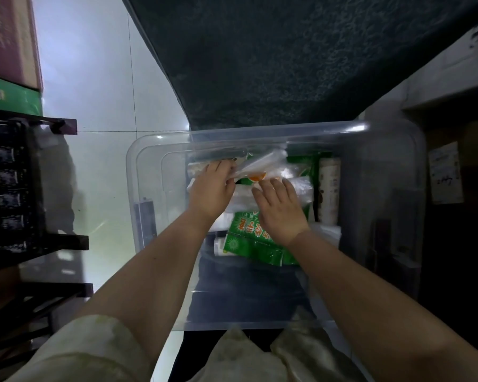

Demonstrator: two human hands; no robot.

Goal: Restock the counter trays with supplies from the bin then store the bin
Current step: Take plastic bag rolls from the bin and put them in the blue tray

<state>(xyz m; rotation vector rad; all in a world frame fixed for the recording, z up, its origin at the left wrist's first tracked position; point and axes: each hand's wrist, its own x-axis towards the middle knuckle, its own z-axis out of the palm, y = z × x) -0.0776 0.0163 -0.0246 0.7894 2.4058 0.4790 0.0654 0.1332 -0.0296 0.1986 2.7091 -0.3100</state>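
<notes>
A clear plastic bin (149, 172) sits on the floor in front of me, below a dark speckled counter (287, 56). Inside lie clear plastic packets (260, 164), one with an orange mark, a green printed packet (249, 241) and a tall white sleeve of cups (329, 188) at the right. My left hand (210, 188) is inside the bin with its fingers closed on the edge of a clear packet. My right hand (280, 208) rests flat on the packets beside it, fingers spread, over the green packet.
A dark rack with shelves (17, 188) stands at the left, with a green box (11, 95) and a reddish carton (9, 37) above it. White floor tiles (94, 92) lie between rack and bin. Dark shelving with a paper note (444, 172) is at the right.
</notes>
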